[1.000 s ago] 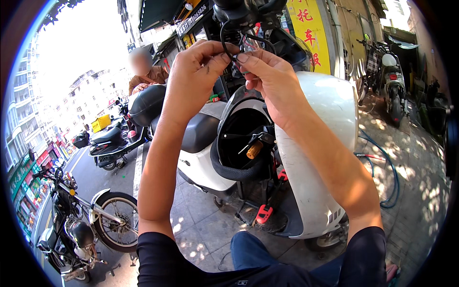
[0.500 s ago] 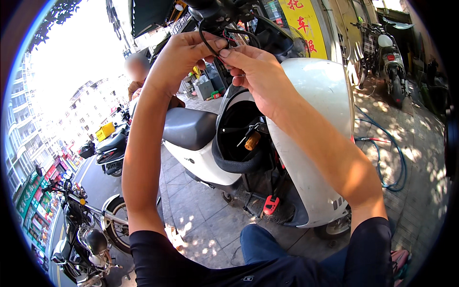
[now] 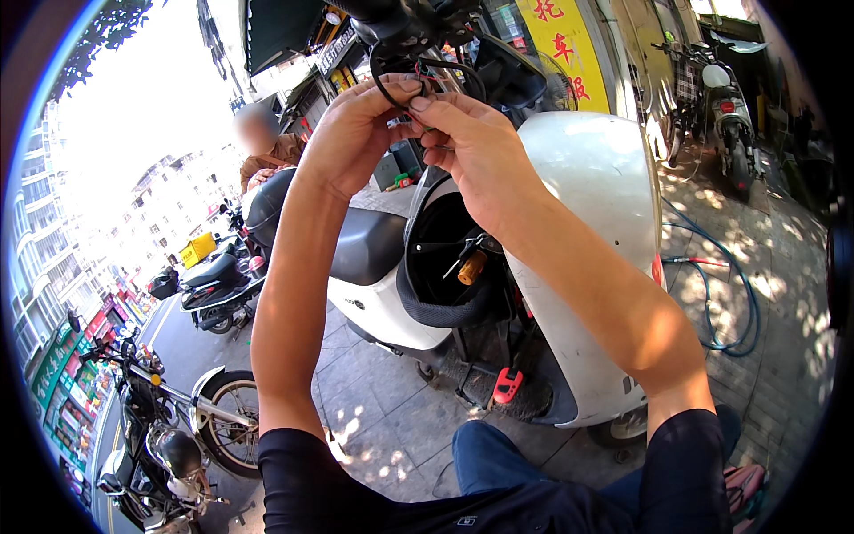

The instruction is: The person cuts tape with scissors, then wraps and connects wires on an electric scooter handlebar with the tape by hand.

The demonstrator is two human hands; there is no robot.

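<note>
Both hands are raised together just below the dark handlebar (image 3: 405, 25) of a white scooter (image 3: 583, 165). My left hand (image 3: 351, 133) pinches thin wires (image 3: 421, 71), some of them red, beside a looped black cable (image 3: 377, 73). Its fingertips meet those of my right hand (image 3: 471, 138), which is closed on the same wires. The exact spot between the fingers is mostly hidden. Below them, a screwdriver with an amber handle (image 3: 471, 267) rests in the scooter's open black compartment (image 3: 436, 298). A red tool or clip (image 3: 507, 385) is by the footboard.
The scooter's black seat (image 3: 369, 245) is beyond the compartment. A person (image 3: 271, 156) is at the left behind a dark seat. A black motorcycle (image 3: 160, 427) stands lower left, another scooter (image 3: 222, 285) beyond it. A blue hose (image 3: 712, 311) coils on the right paving.
My left forearm and hand have shifted right, and the left wrist is bent differently. Both hands stay at the wires. The person at the left appears more fully, leaning at a dark seat.
</note>
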